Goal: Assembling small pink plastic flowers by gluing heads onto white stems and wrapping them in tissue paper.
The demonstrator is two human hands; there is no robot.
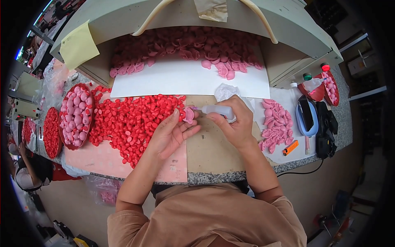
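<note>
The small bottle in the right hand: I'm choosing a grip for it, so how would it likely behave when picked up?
The small bottle looks like pale, translucent plastic, so it probably gives when squeezed. Small beside the right hand, it is likely light. Its rounded body might roll if laid down.

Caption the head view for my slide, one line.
Left hand holds a pink piece, right hand a squeeze bottle; small red pieces heaped at left.

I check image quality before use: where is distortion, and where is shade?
Head view: the granite table edge bends and the corners go black; head view: pink pieces at the back of the cabinet sit in shade, while the white sheet's front looks brighter.
</note>
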